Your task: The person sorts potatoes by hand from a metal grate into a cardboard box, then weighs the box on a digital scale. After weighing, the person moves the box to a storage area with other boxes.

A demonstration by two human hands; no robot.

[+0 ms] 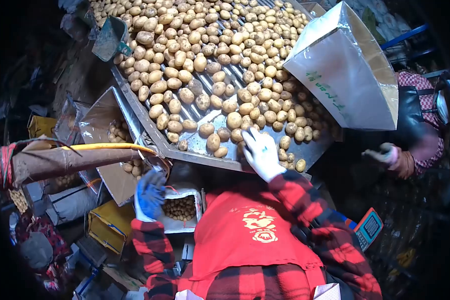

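My right hand [261, 154], in a white glove, reaches over the near edge of the slatted sorting table [205, 120]. Its fingers are spread and touch the potatoes [233, 120] there, with none held. My left hand [149, 195], in a blue glove with dark fingers, is beside a white-lined box [181, 227] of small potatoes [179, 208]. Its fingers are loosely bent and look apart, and I see no potato in them. Potatoes thickly cover the far part of the table and lie more thinly near its front rim.
A tall carton [335, 75] with green writing leans over the table's right side. Another carton [117, 177] holding potatoes stands at left, below a thick pole [75, 164]. A co-worker's gloved hand [382, 154] is at far right. A scale display [369, 228] stands beside my right arm.
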